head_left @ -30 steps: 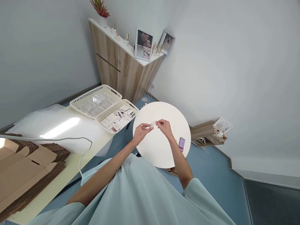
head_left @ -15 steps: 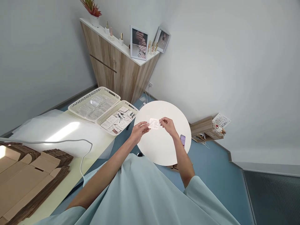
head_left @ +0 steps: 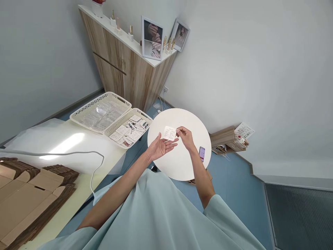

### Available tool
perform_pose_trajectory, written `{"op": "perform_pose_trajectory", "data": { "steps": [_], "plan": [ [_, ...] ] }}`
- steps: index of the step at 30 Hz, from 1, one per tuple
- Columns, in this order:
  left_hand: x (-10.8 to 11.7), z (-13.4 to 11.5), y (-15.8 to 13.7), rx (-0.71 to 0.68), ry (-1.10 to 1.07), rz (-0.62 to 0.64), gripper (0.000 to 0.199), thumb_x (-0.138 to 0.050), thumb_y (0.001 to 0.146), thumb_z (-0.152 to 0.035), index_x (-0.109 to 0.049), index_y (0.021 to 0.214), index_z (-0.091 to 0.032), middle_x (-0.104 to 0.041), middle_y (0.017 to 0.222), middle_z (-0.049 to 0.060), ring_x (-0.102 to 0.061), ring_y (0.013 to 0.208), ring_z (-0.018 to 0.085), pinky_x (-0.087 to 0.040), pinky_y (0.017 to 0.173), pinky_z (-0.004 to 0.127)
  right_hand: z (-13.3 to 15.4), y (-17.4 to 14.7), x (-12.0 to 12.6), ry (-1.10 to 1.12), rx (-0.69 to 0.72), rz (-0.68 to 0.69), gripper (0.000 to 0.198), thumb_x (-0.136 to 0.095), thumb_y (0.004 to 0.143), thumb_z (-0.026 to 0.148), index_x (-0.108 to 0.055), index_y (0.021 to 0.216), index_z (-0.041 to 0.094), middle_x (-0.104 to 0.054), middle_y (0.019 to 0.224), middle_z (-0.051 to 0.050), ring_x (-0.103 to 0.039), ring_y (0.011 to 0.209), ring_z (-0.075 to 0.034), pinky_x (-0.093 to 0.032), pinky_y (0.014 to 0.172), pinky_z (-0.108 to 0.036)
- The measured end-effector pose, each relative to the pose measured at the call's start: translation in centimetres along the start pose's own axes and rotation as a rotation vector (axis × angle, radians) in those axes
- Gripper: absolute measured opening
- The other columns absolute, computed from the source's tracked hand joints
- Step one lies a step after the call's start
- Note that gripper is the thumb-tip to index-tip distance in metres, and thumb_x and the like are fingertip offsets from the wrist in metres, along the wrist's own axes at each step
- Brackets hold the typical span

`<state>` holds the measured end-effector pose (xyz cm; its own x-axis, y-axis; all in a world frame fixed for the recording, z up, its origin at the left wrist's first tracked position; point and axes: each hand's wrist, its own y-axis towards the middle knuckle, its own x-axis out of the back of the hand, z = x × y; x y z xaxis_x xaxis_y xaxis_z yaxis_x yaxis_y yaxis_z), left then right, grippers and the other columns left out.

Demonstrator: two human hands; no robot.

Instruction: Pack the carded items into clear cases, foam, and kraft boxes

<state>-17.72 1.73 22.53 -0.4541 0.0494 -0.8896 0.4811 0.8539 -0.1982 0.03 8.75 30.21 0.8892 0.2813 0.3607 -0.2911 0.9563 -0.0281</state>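
Note:
A small white printed card [head_left: 170, 133] with rounded corners is held over the round white table [head_left: 179, 163]. My right hand [head_left: 185, 137] pinches the card's right edge between thumb and fingers. My left hand [head_left: 160, 147] is open, palm turned up and fingers spread, just below and left of the card. Whether its fingertips touch the card's lower edge, I cannot tell. To the left, a cream basket [head_left: 106, 134] holds several similar printed cards [head_left: 125, 130], some with dark pictures or items on them.
A second basket [head_left: 75, 118] holds clear plastic bags [head_left: 101, 114]. Flattened cardboard boxes [head_left: 28, 201] and a grey cable [head_left: 97, 163] lie on the left table. A phone [head_left: 202, 153] rests at the round table's right edge. Behind stands a wooden cabinet [head_left: 135, 76] with picture frames [head_left: 152, 40] and small bottles.
My left hand has let go of the card's left edge and turned palm up with fingers spread. The right hand keeps its pinch on the card. The whole view has shifted slightly.

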Motion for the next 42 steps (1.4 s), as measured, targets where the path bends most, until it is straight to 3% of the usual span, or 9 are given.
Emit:
{"op": "perform_pose_trajectory", "data": {
  "steps": [6, 11, 14, 17, 22, 27, 30, 35, 42],
  "plan": [
    [0.5, 0.5, 0.8, -0.002, -0.005, -0.039, 0.071, -0.062, 0.098, -0.077, -0.074, 0.132, -0.015, -0.068, 0.151, 0.022, -0.07, 0.136, 0.036, -0.053, 0.116, 0.046, -0.1, -0.1, 0.1, -0.008, -0.02, 0.005, 0.041, -0.068, 0.092, 0.065, -0.065, 0.084, 0.025, -0.069, 0.088, -0.004, -0.064, 0.086, -0.021, -0.056, 0.085, -0.037],
    [0.8, 0.7, 1.0, -0.007, 0.015, 0.012, 0.061, -0.069, 0.099, -0.068, -0.074, 0.136, -0.02, -0.071, 0.149, 0.018, -0.071, 0.132, 0.033, -0.051, 0.118, 0.047, -0.7, 0.1, 0.3, -0.011, -0.038, -0.001, 0.043, -0.068, 0.092, 0.067, -0.066, 0.085, 0.025, -0.07, 0.088, -0.004, -0.066, 0.086, -0.021, -0.056, 0.085, -0.036],
    [0.7, 0.9, 1.1, -0.041, 0.066, 0.012, 0.057, -0.076, 0.096, -0.062, -0.076, 0.134, -0.02, -0.067, 0.154, 0.018, -0.07, 0.131, 0.032, -0.05, 0.118, 0.047, -1.1, 0.2, 0.4, -0.034, -0.064, -0.087, 0.043, -0.07, 0.09, 0.067, -0.068, 0.088, 0.025, -0.073, 0.092, -0.005, -0.066, 0.085, -0.021, -0.056, 0.082, -0.036],
    [0.4, 1.2, 1.4, -0.128, 0.194, -0.123, 0.059, -0.086, 0.089, -0.056, -0.074, 0.136, -0.022, -0.063, 0.16, 0.017, -0.071, 0.127, 0.031, -0.051, 0.115, 0.046, -1.3, 0.0, 0.2, -0.075, -0.093, -0.183, 0.044, -0.073, 0.087, 0.069, -0.07, 0.089, 0.024, -0.075, 0.095, -0.005, -0.066, 0.085, -0.021, -0.055, 0.079, -0.036],
    [-0.3, 1.7, 1.7, -0.278, 0.536, -0.459, 0.077, -0.094, 0.079, -0.047, -0.066, 0.147, -0.025, -0.062, 0.159, 0.015, -0.07, 0.125, 0.032, -0.056, 0.109, 0.045, -1.3, -0.9, -0.7, -0.075, -0.111, -0.124, 0.042, -0.08, 0.085, 0.065, -0.071, 0.083, 0.024, -0.076, 0.093, -0.004, -0.067, 0.084, -0.021, -0.054, 0.076, -0.035],
    [-0.7, 1.8, 1.6, -0.336, 0.66, -0.509, 0.078, -0.096, 0.076, -0.044, -0.066, 0.146, -0.026, -0.062, 0.158, 0.013, -0.071, 0.124, 0.033, -0.06, 0.103, 0.041, -2.0, -0.8, -1.1, -0.088, -0.129, -0.155, 0.037, -0.078, 0.087, 0.06, -0.072, 0.081, 0.024, -0.076, 0.089, -0.003, -0.067, 0.081, -0.02, -0.055, 0.077, -0.035],
    [-0.5, 1.9, 1.6, -0.343, 0.621, -0.506, 0.067, -0.093, 0.078, -0.05, -0.072, 0.137, -0.024, -0.07, 0.147, 0.013, -0.072, 0.122, 0.034, -0.059, 0.102, 0.043, -2.4, -0.5, -0.3, -0.056, -0.16, -0.168, 0.038, -0.077, 0.086, 0.061, -0.073, 0.082, 0.023, -0.076, 0.086, -0.003, -0.068, 0.079, -0.02, -0.055, 0.073, -0.034],
    [0.2, 2.0, 1.8, -0.324, 0.574, -0.524, 0.059, -0.089, 0.08, -0.062, -0.079, 0.119, -0.019, -0.082, 0.113, 0.013, -0.077, 0.103, 0.032, -0.059, 0.099, 0.047, -2.9, -0.4, 1.4, 0.012, -0.178, -0.06, 0.043, -0.077, 0.084, 0.066, -0.076, 0.085, 0.023, -0.073, 0.076, -0.003, -0.065, 0.073, -0.019, -0.052, 0.068, -0.033],
    [1.0, 2.3, 1.8, -0.292, 0.639, -0.586, 0.063, -0.092, 0.075, -0.065, -0.081, 0.116, -0.018, -0.083, 0.107, 0.012, -0.075, 0.091, 0.028, -0.06, 0.089, 0.044, -5.7, -1.0, 1.1, 0.033, -0.202, -0.053, 0.046, -0.075, 0.087, 0.067, -0.077, 0.091, 0.022, -0.077, 0.088, -0.006, -0.068, 0.079, -0.021, -0.054, 0.071, -0.034]
  ]
}}
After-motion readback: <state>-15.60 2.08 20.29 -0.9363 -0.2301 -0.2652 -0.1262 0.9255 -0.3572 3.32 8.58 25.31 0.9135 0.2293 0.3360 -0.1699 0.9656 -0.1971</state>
